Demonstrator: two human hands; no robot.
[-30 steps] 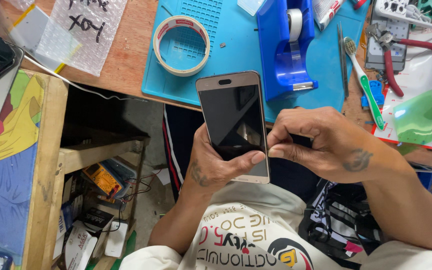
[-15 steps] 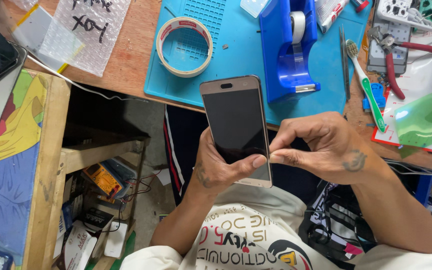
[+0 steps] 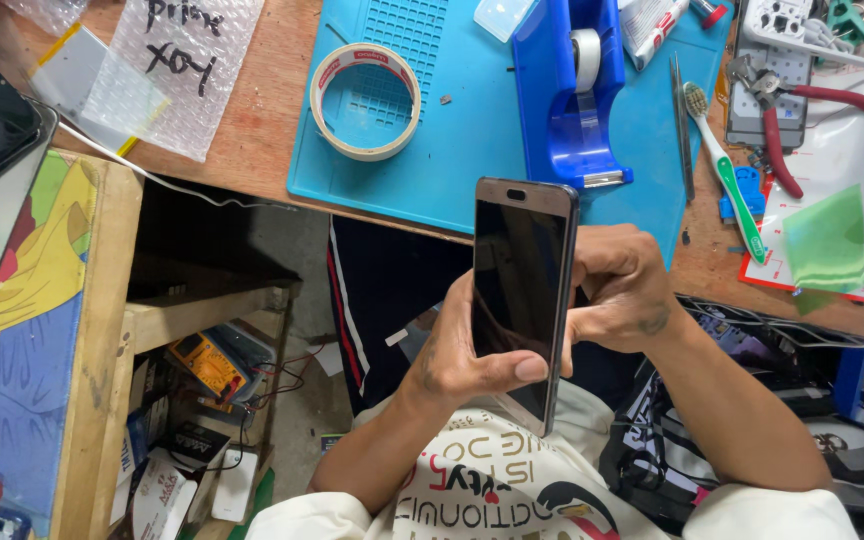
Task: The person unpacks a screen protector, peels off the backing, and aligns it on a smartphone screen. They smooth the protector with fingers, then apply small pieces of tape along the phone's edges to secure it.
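Together, left hand [image 3: 457, 360] and right hand [image 3: 620, 290] each keep a closed grip on one dark phone [image 3: 520, 290], beside one tape roll [image 3: 365, 102].

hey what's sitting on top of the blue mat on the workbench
On the blue mat sit a roll of tape, a blue tape dispenser, tweezers and a green-handled toothbrush. The phone covers part of its near edge.

The phone [image 3: 520, 300] hides most of the left hand [image 3: 462, 365] behind it; only the thumb crosses the dark screen. The right hand [image 3: 622, 290] has its fingertips tucked behind the phone's far edge, so its grip cannot be made out. The pliers [image 3: 787, 120] and the worktop [image 3: 252, 120] run off the top edge.
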